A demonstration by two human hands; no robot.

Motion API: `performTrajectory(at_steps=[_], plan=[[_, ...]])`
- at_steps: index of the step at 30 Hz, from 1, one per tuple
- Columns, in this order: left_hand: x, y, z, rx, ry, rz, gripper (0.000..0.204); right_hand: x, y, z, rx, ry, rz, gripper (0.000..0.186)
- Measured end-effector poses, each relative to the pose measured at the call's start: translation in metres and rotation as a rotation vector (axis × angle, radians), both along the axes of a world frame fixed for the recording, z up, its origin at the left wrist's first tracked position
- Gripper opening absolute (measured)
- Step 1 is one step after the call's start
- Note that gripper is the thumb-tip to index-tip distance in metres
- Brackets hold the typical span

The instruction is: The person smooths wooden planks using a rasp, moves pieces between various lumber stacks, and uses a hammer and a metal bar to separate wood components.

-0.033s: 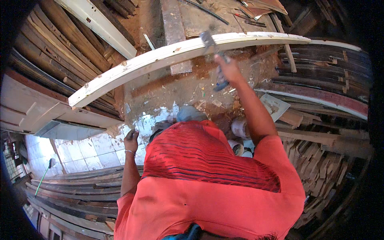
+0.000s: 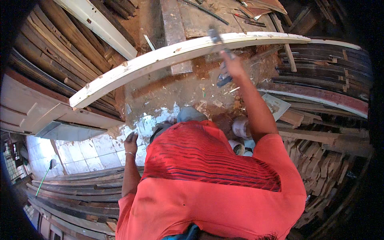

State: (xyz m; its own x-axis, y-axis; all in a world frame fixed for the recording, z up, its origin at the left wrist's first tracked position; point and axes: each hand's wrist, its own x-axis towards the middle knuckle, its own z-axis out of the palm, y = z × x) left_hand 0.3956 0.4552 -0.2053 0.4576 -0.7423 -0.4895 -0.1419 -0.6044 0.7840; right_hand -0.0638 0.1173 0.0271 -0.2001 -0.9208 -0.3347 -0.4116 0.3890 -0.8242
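In my right hand (image 2: 233, 67) is a hammer (image 2: 215, 37), gripped by its dark and blue handle. Its grey head, blurred by motion, is over the middle of a long white-painted wooden beam (image 2: 158, 56); I cannot tell whether they touch. The beam spans the view from left to right, with chipped paint and dark marks on its face. Down beside my body at the left hangs my left hand (image 2: 131, 143), a band at its wrist. Its fingers look curled together, and whatever may be inside them is hidden. It is away from the beam, over white floor tiles.
Stacked timber (image 2: 60, 48) fills the far left, and more planks (image 2: 324, 68) lie at the right. A panelled door (image 2: 36, 108) lies at the left. Buckets (image 2: 240, 127) stand by my right side. Wood scraps (image 2: 217, 103) litter the dirty floor. A green-handled broom (image 2: 44, 181) is at the left.
My right hand and the hammer have shifted slightly right and away from me, across the beam. My left hand has barely moved.
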Motion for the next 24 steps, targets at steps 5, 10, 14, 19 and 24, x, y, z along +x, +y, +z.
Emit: performTrajectory(at_steps=[5, 10, 14, 19, 24], plan=[[0.032, 0.077, -0.023, 0.143, 0.229, 0.49, 0.037, -0.07, -0.037, -0.036, 0.029, -0.175, -0.192, 0.047], [0.036, 0.167, -0.075, 0.286, 0.317, 0.557, 0.043, -0.015, -0.009, -0.032, -0.082, 0.033, -0.099, 0.045], [0.027, 0.184, -0.101, 0.304, -0.447, -0.467, 0.043, -0.094, -0.048, -0.052, -0.064, -0.101, -0.255, 0.045], [0.003, 0.146, -0.108, 0.202, 0.313, 0.39, 0.037, -0.038, -0.014, -0.074, -0.214, 0.147, -0.075, 0.049], [-0.006, 0.045, -0.037, 0.166, 0.288, 0.461, 0.046, -0.121, -0.064, -0.054, -0.223, 0.326, -0.039, 0.053]])
